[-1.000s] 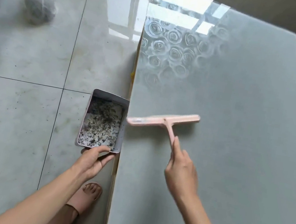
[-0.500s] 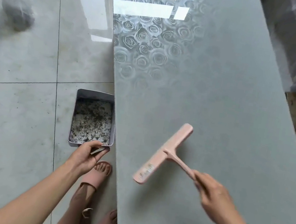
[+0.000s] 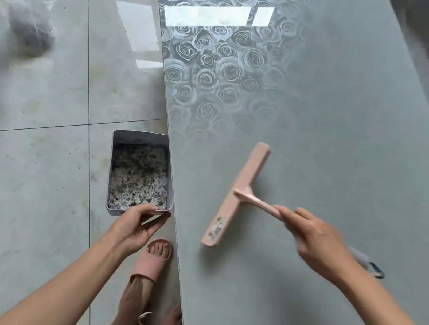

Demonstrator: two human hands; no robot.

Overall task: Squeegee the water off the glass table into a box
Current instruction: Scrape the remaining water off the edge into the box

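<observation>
So the pink squeegee (image 3: 236, 194) has its blade down on the glass surface (image 3: 353, 128), roughly parallel to the left edge but still well in from it. I honestly can't make out any water on the glass in this shot. The box (image 3: 141, 138), with dark speckled gunk in the bottom, sits just beside that left edge and looks lower than the top. My worry is that the blade looks a bit longer than the box opening, so if it's pulled straight over, whatever rides at the blade's ends could run past the box walls and onto the tiled floor (image 3: 19, 201), right by the pink slipper (image 3: 152, 262). The box is only held from one end too, so a tilt could slop the gunk out. Uneven pressure on that thin handle could probably leave streaks. The right hand (image 3: 319, 240) is curled around the far end of the handle (a bit blurry), so the blade sits to its left, between it and the box. The left hand (image 3: 133, 225) grips the box's near rim, and the box stretches away from its fingers.
</observation>
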